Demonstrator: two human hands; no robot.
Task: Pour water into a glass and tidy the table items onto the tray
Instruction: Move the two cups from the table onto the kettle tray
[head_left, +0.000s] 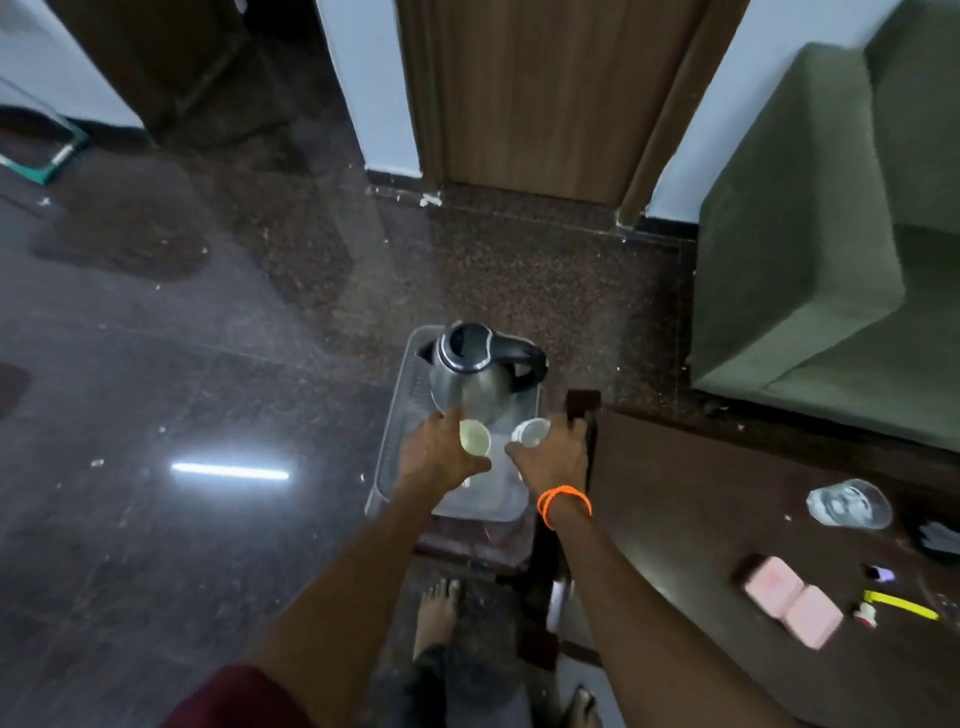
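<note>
A clear plastic tray (396, 415) sits low in the middle of the view, with a steel electric kettle (475, 382) with a black lid and handle standing at its far end. My left hand (441, 454) is closed around a pale greenish cup (474, 437) just in front of the kettle. My right hand (553, 454), with an orange band at the wrist, grips a clear glass (530, 432) beside it. Both hands hover over the tray's near half. Whether the cups touch the tray is hidden by my hands.
A dark wooden table (701, 519) to the right carries a glass bowl (849, 504), a pink open case (792, 600), a yellow-handled item (901, 605) and a small purple object (880, 573). A green sofa (810, 234) stands behind it. My bare feet (436, 618) are on the dark floor.
</note>
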